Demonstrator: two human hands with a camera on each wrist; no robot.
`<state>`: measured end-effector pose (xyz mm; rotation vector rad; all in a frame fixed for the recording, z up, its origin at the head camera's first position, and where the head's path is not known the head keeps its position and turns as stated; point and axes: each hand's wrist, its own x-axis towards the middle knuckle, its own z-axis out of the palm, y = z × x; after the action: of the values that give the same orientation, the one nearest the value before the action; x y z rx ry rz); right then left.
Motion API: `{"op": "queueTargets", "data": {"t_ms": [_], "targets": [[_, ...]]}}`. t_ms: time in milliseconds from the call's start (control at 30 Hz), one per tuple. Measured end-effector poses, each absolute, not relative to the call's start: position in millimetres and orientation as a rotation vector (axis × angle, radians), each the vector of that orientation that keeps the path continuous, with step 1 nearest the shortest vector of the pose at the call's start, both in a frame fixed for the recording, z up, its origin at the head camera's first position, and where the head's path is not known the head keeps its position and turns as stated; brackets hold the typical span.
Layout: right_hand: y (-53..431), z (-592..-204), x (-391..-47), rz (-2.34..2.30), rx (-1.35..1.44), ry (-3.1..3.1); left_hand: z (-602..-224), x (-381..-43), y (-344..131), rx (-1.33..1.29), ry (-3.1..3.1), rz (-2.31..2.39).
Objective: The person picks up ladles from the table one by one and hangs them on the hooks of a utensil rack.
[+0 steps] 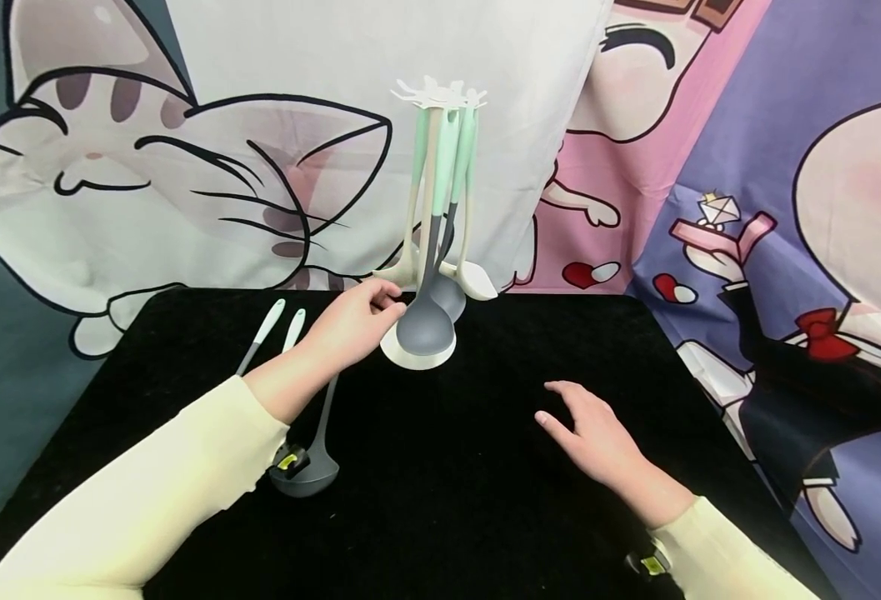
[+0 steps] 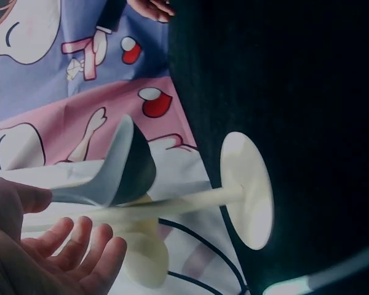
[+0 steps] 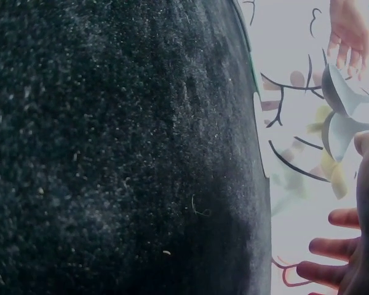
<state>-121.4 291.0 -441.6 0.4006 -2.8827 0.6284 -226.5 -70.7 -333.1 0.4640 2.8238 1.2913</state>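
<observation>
A white utensil rack [image 1: 419, 361] stands at the table's back, hung with several mint-handled utensils. At its front hangs a grey ladle [image 1: 427, 327], with a second grey ladle [image 1: 449, 296] behind. My left hand [image 1: 357, 325] is beside the rack's left side, fingers loosely bent and thumb close to the front ladle. In the left wrist view its thumb tip lies by the ladle's shaft [image 2: 80, 195], other fingers spread; whether they touch is unclear. My right hand [image 1: 593, 433] hovers over the table at right, fingers relaxed, holding nothing.
Left of the rack, another grey ladle [image 1: 312, 477] lies on the black table [image 1: 470, 500], partly hidden by my left forearm. Nearby lies a utensil with a mint handle end [image 1: 269, 321], its lower part hidden. A cartoon-printed cloth [image 1: 260, 200] hangs behind the table.
</observation>
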Motion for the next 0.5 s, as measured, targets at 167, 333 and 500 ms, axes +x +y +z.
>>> {"op": "queueTargets", "data": {"t_ms": [167, 333, 500], "targets": [[289.7, -440.8, -122.0, 0.61, 0.42, -2.874, -341.4, -220.2, -86.5, 0.498, 2.856, 1.114], [288.2, -441.1, -122.5, 0.606, 0.438, -2.867, -349.5, -213.7, -102.4, 0.513, 2.851, 0.917], [288.9, -441.7, -124.7, 0.594, 0.467, -2.851, -357.3, -212.4, -115.6, 0.493, 2.815, 0.792]]}}
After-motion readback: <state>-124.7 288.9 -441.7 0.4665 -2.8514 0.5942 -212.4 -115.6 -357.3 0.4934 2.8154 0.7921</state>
